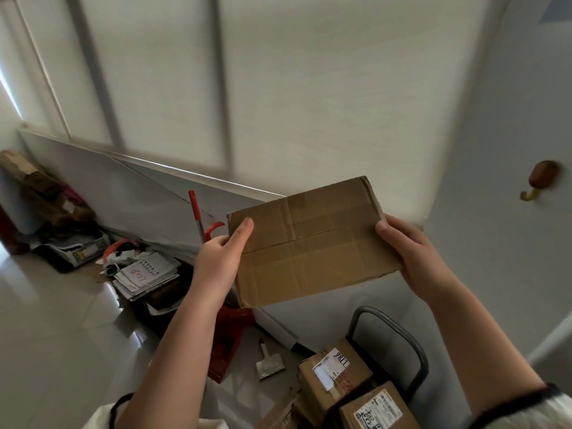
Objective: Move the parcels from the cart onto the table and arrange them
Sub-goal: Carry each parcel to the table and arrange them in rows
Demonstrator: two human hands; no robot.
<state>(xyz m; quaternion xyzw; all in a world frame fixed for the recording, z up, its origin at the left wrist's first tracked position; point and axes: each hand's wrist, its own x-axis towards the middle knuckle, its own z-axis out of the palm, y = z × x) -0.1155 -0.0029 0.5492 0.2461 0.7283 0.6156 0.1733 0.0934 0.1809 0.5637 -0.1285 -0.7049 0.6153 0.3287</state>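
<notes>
Flat brown taped cardboard parcel held between both hands, left hand gripping one end, right hand the other.

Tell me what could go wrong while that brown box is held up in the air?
1. The box is held only at its two ends, by the left hand and the right hand; if one slips, it may fall.
2. A drop might hit the parcels on the cart below.
3. Papers and a scraper lie on the floor; a careless step could trip on them.
</notes>
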